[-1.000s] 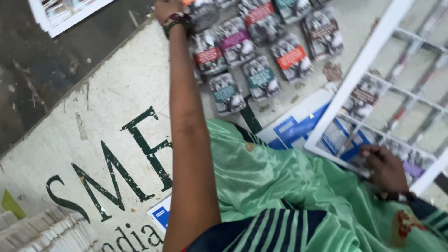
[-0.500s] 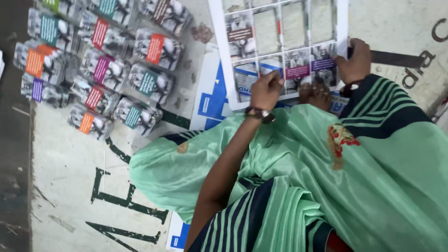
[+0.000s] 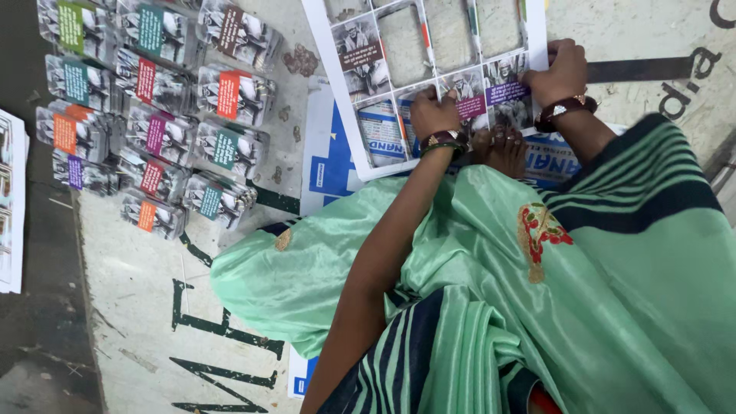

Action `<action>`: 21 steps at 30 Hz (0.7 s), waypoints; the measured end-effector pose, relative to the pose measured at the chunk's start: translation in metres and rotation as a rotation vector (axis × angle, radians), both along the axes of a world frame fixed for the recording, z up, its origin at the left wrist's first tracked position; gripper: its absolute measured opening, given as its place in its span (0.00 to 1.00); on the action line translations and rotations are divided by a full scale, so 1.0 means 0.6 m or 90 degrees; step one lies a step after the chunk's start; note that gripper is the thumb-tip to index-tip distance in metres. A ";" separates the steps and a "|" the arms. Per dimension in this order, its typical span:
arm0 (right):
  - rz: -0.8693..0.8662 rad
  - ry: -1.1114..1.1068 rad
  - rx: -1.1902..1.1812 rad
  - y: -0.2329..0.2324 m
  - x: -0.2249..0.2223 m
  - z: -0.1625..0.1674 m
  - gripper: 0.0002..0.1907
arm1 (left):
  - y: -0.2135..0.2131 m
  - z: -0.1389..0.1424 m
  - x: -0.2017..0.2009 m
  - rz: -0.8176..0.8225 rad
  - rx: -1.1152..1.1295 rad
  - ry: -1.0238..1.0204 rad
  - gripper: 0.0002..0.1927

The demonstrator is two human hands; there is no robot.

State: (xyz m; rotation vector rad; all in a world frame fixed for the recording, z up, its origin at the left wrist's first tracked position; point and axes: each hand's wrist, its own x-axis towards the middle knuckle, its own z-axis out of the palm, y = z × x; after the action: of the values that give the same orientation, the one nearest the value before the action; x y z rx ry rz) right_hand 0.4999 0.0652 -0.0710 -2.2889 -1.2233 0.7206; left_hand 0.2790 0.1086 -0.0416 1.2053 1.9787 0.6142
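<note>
I see both hands at the near edge of a white die-cut sheet (image 3: 337, 84) lying on the painted floor (image 3: 138, 307). The left hand (image 3: 434, 113) presses down on a printed card (image 3: 469, 100) in the sheet's bottom row, fingers curled together on it; I cannot tell whether it pinches the card or only pushes. The right hand (image 3: 563, 73) grips the sheet's right edge, thumb and fingers closed over the border beside another card (image 3: 506, 96). Several windows in the sheet are punched out, showing floor through them. A blue-and-white paper (image 3: 326, 165) lies under the sheet's near corner. To the left, well apart from the hands, stand rows of stacked cards (image 3: 153, 115) with coloured labels. A green sari (image 3: 475, 291) covers the lap below the hands.
</note>
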 end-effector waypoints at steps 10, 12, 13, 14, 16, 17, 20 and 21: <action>-0.044 0.133 0.064 0.000 0.002 -0.005 0.27 | 0.009 -0.001 -0.023 0.005 -0.005 -0.168 0.22; -0.062 0.180 0.124 -0.002 -0.008 -0.007 0.25 | 0.003 0.000 -0.028 0.042 -0.004 -0.250 0.22; -0.076 0.229 0.129 -0.002 -0.013 -0.007 0.25 | 0.004 0.000 -0.032 0.050 -0.011 -0.279 0.23; -0.089 0.277 0.133 -0.002 -0.018 -0.007 0.24 | 0.005 -0.001 -0.037 0.058 -0.018 -0.308 0.24; -0.126 0.352 0.144 -0.001 -0.028 -0.005 0.22 | 0.010 -0.004 -0.047 0.064 -0.033 -0.368 0.27; -0.151 0.378 0.150 -0.001 -0.033 -0.003 0.20 | 0.014 -0.006 -0.054 0.061 -0.041 -0.398 0.29; -0.171 0.375 0.185 -0.003 -0.041 0.002 0.16 | 0.026 -0.013 -0.071 0.017 -0.169 -0.502 0.33; -0.170 0.360 0.200 -0.004 -0.042 0.003 0.15 | 0.029 -0.015 -0.074 -0.005 -0.230 -0.538 0.35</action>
State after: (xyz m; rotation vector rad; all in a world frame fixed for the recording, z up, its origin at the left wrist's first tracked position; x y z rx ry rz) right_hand 0.4744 0.0629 -0.0693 -1.7706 -0.6942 0.9160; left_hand 0.2344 0.1258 -0.0509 0.5790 1.2818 0.5950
